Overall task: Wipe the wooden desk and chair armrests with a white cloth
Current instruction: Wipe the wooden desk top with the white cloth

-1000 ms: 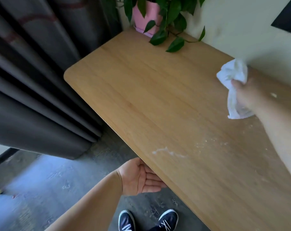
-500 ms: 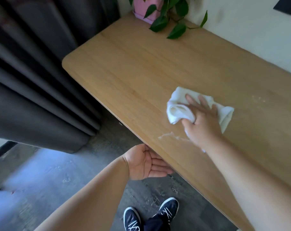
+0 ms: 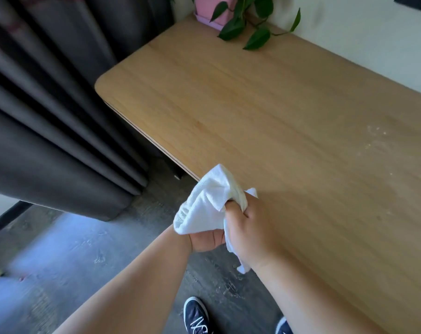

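The wooden desk (image 3: 265, 112) fills the right half of the view, with faint white specks toward its right side. At its near edge my right hand (image 3: 249, 229) is shut on the crumpled white cloth (image 3: 204, 203), which bulges out past the edge. Just below the edge my left hand (image 3: 206, 239) lies palm up under the cloth, touching it from beneath; the cloth hides most of its fingers. No chair is in view.
A pink plant pot (image 3: 209, 10) with trailing green leaves (image 3: 248, 30) stands at the desk's far corner against the pale wall. Dark grey curtains (image 3: 55, 97) hang to the left. Below is grey floor (image 3: 72, 256) with my dark shoes (image 3: 196, 315).
My right hand has dragged the cloth from the desk's far right side across to its near edge. It now meets my left hand, which stayed cupped under the edge. The white smear near the edge is gone.
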Demonstrator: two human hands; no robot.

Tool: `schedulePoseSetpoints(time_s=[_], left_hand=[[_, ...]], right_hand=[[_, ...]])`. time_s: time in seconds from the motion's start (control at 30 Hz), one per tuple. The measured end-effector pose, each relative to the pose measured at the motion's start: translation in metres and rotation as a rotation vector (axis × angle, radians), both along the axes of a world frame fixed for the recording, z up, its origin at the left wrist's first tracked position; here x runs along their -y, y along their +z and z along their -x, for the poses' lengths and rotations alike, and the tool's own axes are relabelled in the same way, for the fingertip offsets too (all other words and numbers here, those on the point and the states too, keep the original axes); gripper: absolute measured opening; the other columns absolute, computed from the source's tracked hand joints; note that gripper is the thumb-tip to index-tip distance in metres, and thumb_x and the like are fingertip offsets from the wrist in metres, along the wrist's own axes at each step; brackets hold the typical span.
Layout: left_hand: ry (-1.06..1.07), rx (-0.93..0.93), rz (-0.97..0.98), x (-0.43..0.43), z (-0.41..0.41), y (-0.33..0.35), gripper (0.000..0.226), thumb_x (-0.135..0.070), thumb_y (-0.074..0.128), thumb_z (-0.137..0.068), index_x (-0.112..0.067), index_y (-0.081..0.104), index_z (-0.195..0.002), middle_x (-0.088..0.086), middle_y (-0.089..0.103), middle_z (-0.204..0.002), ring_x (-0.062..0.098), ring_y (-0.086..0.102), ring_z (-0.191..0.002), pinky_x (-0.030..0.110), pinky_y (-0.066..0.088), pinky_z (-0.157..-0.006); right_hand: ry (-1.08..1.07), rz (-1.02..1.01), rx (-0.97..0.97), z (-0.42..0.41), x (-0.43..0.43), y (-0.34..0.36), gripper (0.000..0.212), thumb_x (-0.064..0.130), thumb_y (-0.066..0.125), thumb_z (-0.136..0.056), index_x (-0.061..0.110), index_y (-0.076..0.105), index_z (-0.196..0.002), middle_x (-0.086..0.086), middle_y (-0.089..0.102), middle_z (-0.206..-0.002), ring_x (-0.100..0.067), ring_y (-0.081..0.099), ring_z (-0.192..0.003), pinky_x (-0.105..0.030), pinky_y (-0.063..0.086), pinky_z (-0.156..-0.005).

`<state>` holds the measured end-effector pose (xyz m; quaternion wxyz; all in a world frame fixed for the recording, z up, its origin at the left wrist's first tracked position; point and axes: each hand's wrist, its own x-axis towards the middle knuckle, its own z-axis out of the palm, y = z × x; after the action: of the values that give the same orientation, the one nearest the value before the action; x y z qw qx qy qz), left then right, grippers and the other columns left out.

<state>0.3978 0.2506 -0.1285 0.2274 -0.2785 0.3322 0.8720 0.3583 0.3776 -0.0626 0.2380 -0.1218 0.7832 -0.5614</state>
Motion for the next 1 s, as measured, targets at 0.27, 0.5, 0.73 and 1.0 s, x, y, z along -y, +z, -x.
schedulePoseSetpoints(time_s=[0.27,0.5,0.73,1.0], left_hand=[[0.248,0.366,0.035,-0.028,-0.002,-0.016,0.059,-0.030,0.028,-0.107,0.016,0.063,-0.119,0.032,0.075,-0.105,0.042,0.078,-0.088,0.043,0.066,-0.069],[0.545,0.531,0.047,-0.042,-0.007,0.026,0.037,-0.022,0.037,-0.096,-0.016,0.046,-0.060,0.002,0.045,-0.054,0.018,0.043,-0.042,0.020,0.037,-0.039],[0.689,0.240,0.520,-0.062,0.089,0.097,0.034,-0.020,0.041,-0.085,-0.023,0.029,-0.054,-0.005,0.024,-0.051,0.017,0.018,-0.043,0.022,0.018,-0.040],[-0.094,-0.269,1.931,-0.100,0.133,0.048,0.039,-0.036,0.045,-0.084,-0.014,0.036,-0.054,0.002,0.035,-0.042,0.027,0.036,-0.044,0.027,0.030,-0.043]], right_hand=[[-0.147,-0.059,0.244,0.099,-0.052,0.049,0.037,0.061,0.054,-0.069,0.032,0.074,-0.078,0.006,0.075,-0.094,-0.021,0.073,-0.100,-0.049,0.057,-0.090],[-0.389,0.023,0.228,0.225,-0.110,0.102,0.028,0.036,0.053,-0.095,0.020,0.069,-0.112,-0.001,0.074,-0.113,-0.023,0.070,-0.111,-0.035,0.053,-0.094],[-0.450,-0.460,-0.256,0.310,-0.168,0.100,0.028,0.039,0.044,-0.097,0.018,0.062,-0.101,-0.005,0.068,-0.083,-0.028,0.062,-0.071,-0.034,0.045,-0.066],[-0.178,-0.673,-0.497,0.380,-0.236,0.025,0.024,0.047,0.041,-0.091,0.028,0.055,-0.093,-0.001,0.065,-0.088,-0.034,0.062,-0.090,-0.035,0.043,-0.072]])
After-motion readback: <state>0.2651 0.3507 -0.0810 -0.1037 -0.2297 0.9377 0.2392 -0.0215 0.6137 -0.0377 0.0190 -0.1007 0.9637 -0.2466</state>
